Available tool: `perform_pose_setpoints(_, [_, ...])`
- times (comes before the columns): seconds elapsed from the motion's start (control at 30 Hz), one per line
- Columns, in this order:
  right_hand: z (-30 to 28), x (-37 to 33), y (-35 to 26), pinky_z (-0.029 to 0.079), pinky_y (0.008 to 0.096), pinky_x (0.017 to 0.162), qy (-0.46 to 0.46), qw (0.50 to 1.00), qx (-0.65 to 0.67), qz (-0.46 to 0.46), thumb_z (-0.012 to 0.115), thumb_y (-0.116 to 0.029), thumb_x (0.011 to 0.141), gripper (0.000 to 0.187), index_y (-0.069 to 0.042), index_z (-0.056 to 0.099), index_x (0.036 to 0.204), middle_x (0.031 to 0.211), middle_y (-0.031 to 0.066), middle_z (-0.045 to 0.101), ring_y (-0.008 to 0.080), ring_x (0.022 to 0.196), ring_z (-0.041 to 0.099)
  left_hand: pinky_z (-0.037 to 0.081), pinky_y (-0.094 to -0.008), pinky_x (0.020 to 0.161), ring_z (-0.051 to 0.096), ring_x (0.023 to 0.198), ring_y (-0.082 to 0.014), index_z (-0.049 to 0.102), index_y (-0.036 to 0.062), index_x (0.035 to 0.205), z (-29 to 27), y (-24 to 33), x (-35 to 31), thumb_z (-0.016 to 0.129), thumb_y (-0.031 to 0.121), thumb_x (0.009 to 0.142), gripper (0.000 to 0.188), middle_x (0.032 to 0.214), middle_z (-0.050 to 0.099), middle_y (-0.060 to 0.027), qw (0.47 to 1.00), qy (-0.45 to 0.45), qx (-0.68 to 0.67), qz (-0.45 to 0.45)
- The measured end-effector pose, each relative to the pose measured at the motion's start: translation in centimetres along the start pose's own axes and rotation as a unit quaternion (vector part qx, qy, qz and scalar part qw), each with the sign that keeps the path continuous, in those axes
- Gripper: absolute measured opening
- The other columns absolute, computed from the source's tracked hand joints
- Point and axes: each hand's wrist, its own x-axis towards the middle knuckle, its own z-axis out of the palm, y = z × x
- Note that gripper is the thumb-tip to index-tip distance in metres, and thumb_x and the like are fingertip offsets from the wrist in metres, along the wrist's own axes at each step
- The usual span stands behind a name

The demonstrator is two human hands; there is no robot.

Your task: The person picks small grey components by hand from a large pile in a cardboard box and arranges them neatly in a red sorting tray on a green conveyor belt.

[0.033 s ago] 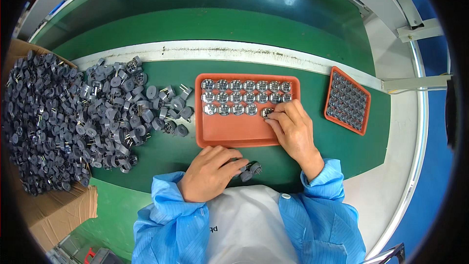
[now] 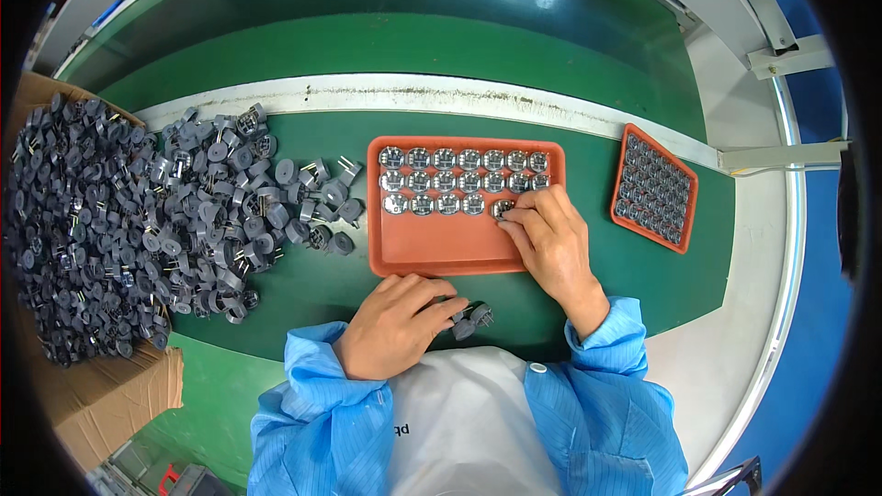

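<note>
My right hand (image 2: 554, 241) reaches over the right side of an orange-red tray (image 2: 423, 248). Its thumb and fingers pinch a small round grey part (image 2: 503, 209), shiny side up, low in the tray's third row. Round parts (image 2: 446, 160) with shiny tops stand in rows in the far half of the tray. Close to the tray's near edge, my left hand (image 2: 395, 323) rests on the table with curled fingers. Its thumb and forefinger close on one of several loose grey pinned parts (image 2: 480, 315); the fingertips partly hide that part.
A large heap of grey pinned parts (image 2: 207, 211) spills from a cardboard box (image 2: 119, 395) on the left onto the green table (image 2: 312, 289). A smaller orange-red tray (image 2: 681, 243), full of round parts, lies at the right. A pale ledge (image 2: 413, 96) runs along the far side.
</note>
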Motion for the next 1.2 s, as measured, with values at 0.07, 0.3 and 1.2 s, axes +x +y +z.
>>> perform_pose_setpoints(0.07, [0.2,0.0,0.0,0.059,0.0418,0.076,-0.001,1.0,-0.007,0.0,0.088,-0.002,0.081,0.018,-0.002,0.078,0.096,0.1,0.0078,0.07,0.0302,0.092,0.067,0.054,-0.043,0.093,0.069,0.108,-0.0293,0.078,0.0055,0.124,0.1,0.3,-0.2,0.085,0.008,0.086,0.039,0.124,0.071,-0.0084,1.0,-0.03,0.0,-0.007])
perform_pose_setpoints(0.3, [-0.6,-0.1,-1.0,0.059,0.0442,0.077,0.024,1.0,0.013,0.012,0.089,-0.004,0.081,0.024,-0.002,0.077,0.102,0.099,0.0096,0.069,0.0334,0.094,0.068,0.056,-0.0462,0.099,0.069,0.111,-0.0338,0.074,0.0063,0.134,1.1,-0.4,-0.3,0.086,0.017,0.089,0.048,0.132,0.07,-0.0112,0.998,-0.056,0.005,-0.038])
perform_pose_setpoints(1.2, [-2.4,-3.6,-4.5,0.061,0.0428,0.073,-0.079,0.964,0.218,0.132,0.085,0.0,0.089,0.012,0.002,0.077,0.097,0.094,0.0137,0.076,0.0334,0.083,0.076,0.058,-0.0453,0.086,0.07,0.102,-0.0337,0.068,0.0082,0.106,2.6,-0.7,0.1,0.091,0.023,0.086,0.034,0.12,0.067,-0.0097,0.999,-0.032,-0.016,-0.011])
